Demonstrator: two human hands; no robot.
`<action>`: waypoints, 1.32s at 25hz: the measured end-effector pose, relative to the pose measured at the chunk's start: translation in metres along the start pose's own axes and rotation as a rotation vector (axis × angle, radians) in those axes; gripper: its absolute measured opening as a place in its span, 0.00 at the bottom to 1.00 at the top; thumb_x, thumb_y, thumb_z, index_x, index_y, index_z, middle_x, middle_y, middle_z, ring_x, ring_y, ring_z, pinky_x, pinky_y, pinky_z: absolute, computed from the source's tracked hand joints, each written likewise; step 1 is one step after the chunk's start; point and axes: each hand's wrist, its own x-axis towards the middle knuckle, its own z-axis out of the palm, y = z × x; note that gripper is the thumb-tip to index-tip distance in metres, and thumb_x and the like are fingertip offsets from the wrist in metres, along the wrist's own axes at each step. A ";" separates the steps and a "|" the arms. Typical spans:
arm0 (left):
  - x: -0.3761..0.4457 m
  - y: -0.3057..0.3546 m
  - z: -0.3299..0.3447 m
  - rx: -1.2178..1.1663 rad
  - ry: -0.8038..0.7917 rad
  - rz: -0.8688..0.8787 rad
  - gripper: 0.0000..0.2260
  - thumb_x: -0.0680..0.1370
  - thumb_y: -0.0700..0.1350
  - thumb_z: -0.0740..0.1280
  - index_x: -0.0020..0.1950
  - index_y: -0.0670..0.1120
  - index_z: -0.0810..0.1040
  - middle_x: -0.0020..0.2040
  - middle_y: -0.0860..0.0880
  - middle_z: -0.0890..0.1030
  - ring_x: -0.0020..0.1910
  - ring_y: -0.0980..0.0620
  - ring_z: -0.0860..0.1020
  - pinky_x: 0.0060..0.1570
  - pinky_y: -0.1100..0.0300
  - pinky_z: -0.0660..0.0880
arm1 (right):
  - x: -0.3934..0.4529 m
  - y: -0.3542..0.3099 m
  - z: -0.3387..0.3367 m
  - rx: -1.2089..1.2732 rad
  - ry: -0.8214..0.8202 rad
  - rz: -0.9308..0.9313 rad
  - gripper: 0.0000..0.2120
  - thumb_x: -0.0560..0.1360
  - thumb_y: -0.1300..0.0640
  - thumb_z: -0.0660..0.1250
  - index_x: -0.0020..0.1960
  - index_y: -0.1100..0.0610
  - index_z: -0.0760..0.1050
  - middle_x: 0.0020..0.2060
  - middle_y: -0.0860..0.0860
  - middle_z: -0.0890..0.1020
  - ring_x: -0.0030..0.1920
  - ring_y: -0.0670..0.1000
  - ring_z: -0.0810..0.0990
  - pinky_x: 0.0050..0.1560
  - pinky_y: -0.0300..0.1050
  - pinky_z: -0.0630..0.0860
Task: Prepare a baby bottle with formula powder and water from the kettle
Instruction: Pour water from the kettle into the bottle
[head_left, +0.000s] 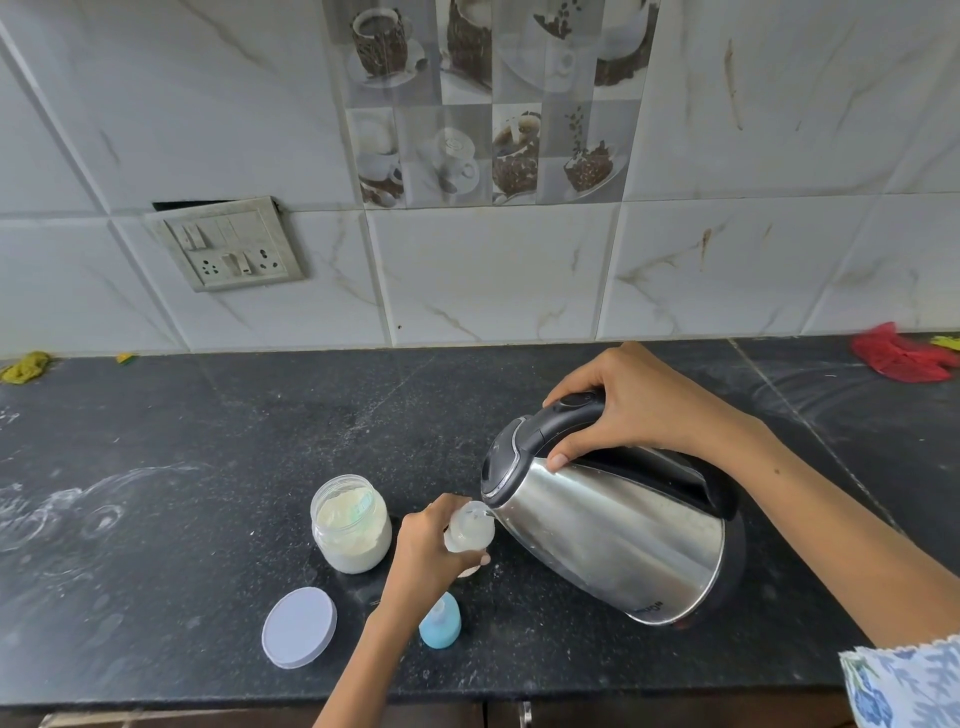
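Only 1 piece of writing shows: a small dark brand print low on the steel wall of the kettle (613, 540), near its base. It stands upside down and is too small and blurred to read. The other things on the counter (208, 441) carry no text that can be read.

Steel-silver kettle (613, 540) with black handle, blue bottle cap (440, 623), speckled black counter (208, 467), white marble-veined tiles (493, 275)

Your right hand (631, 410) is curled round a handle from above, thumb pointing down, forearm running off to the lower right. Your left hand (428, 553) is wrapped sideways round something small, wrist low.
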 end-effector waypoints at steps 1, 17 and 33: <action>-0.001 0.001 0.000 -0.024 0.002 -0.004 0.25 0.59 0.45 0.81 0.53 0.51 0.77 0.47 0.58 0.82 0.50 0.59 0.80 0.51 0.60 0.77 | -0.001 0.000 0.000 0.007 0.003 0.001 0.20 0.59 0.42 0.80 0.49 0.48 0.85 0.37 0.42 0.86 0.38 0.41 0.82 0.42 0.39 0.76; -0.002 0.009 -0.002 -0.067 0.004 0.029 0.25 0.59 0.43 0.82 0.53 0.52 0.77 0.48 0.59 0.82 0.49 0.61 0.80 0.50 0.66 0.76 | -0.002 0.000 -0.003 0.004 0.031 -0.001 0.22 0.59 0.42 0.80 0.49 0.48 0.85 0.39 0.43 0.86 0.40 0.42 0.83 0.46 0.46 0.78; -0.007 0.010 -0.003 -0.223 0.093 -0.028 0.24 0.60 0.42 0.82 0.52 0.52 0.78 0.49 0.57 0.84 0.51 0.61 0.80 0.55 0.62 0.76 | -0.030 0.047 0.011 0.368 0.375 0.077 0.22 0.56 0.53 0.83 0.50 0.50 0.85 0.39 0.43 0.86 0.34 0.35 0.81 0.34 0.25 0.72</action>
